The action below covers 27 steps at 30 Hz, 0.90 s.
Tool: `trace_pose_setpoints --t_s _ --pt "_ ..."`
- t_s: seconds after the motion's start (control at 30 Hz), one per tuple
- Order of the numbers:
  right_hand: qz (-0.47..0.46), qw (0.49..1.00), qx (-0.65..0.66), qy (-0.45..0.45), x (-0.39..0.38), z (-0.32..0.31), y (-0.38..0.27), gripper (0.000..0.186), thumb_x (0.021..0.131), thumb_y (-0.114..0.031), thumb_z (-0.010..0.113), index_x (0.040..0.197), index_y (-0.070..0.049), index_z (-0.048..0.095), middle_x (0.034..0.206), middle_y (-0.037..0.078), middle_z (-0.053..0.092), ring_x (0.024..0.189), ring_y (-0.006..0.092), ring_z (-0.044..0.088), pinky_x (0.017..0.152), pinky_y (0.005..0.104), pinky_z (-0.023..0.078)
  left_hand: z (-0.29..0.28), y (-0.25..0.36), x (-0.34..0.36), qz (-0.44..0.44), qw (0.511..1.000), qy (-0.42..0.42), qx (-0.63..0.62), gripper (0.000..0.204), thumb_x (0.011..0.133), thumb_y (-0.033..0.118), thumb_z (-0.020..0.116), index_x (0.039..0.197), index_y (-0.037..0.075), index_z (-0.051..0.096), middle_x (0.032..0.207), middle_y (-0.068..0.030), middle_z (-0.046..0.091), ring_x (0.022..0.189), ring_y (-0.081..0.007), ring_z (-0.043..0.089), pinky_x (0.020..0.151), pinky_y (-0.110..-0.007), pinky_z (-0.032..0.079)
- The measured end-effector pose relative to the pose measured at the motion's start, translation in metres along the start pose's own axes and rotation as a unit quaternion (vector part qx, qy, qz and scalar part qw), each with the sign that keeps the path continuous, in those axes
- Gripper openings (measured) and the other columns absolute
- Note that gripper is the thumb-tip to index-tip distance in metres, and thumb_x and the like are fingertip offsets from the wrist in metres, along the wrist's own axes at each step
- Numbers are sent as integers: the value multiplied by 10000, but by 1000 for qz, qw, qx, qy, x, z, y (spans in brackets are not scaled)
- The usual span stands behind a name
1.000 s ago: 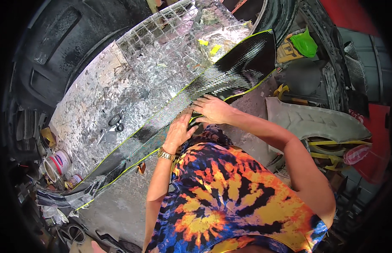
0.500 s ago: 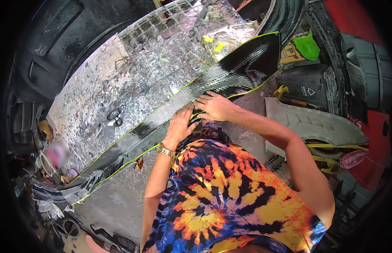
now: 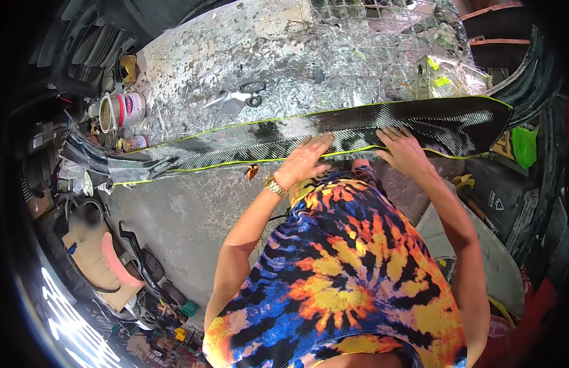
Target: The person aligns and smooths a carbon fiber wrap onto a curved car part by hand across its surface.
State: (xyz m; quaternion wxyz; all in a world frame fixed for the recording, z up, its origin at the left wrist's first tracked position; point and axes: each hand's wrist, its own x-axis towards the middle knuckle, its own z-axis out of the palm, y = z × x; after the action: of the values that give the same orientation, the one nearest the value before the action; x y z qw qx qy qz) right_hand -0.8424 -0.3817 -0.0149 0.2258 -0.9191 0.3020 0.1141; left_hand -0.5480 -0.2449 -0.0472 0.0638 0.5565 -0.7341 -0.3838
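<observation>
A long black woven carbon-fibre strip [image 3: 247, 140] with a yellow-green edge lies along the near edge of a silvery, resin-crusted worktable [image 3: 192, 61]. My left hand [image 3: 304, 161] lies flat on the strip's near edge, fingers spread, a gold watch on the wrist. My right hand [image 3: 404, 146] presses flat on the strip further right, near its wide end [image 3: 462, 122]. Neither hand grips anything. A tie-dye shirt covers my torso below.
Scissors [image 3: 250, 93] lie on the table behind the strip. Pots and a tub [image 3: 122, 110] stand at the table's left end. A large tyre [image 3: 529, 92] curves at the right, with a green object [image 3: 524, 146] and dark moulded parts [image 3: 502, 202] beside it. Clutter fills the floor at lower left.
The view has swung, so the strip now runs level rather than diagonally. Both hands stay flat on it, now spread further apart along it.
</observation>
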Motion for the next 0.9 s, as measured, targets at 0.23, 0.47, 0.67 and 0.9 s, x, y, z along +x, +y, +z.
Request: trace_pose_setpoints --t_s 0.23,0.47,0.67,0.9 --pt "15 999 10 -28 -1 -11 3 567 961 -411 595 1374 -26 536 1407 167 565 1320 309 518 1154 498 337 -11 -29 -40 -29 999 -4 40 798 889 349 673 1546 59 326 1593 -142 372 1462 -321 360 1218 -448 276" --pt "28 999 13 -33 -2 -4 8 571 963 -422 587 1382 -38 531 1415 168 563 1350 307 497 1158 494 331 -16 -38 -60 -40 997 1 63 806 882 353 674 1542 49 326 1568 -158 404 1438 -328 390 1205 -447 300" --pt "0 1000 4 23 -3 6 14 547 926 -406 634 1321 -33 564 1357 162 593 1305 310 527 1136 483 351 -1 -16 -20 22 999 25 41 794 875 346 681 1533 46 353 1534 -189 440 1410 -335 429 1182 -457 329" --pt "-4 1000 -18 -9 2 6 12 551 935 -365 619 1375 -45 535 1380 175 577 1311 311 524 1146 510 335 7 4 16 36 998 23 37 796 878 341 662 1539 43 331 1557 -178 409 1432 -325 401 1192 -461 316"
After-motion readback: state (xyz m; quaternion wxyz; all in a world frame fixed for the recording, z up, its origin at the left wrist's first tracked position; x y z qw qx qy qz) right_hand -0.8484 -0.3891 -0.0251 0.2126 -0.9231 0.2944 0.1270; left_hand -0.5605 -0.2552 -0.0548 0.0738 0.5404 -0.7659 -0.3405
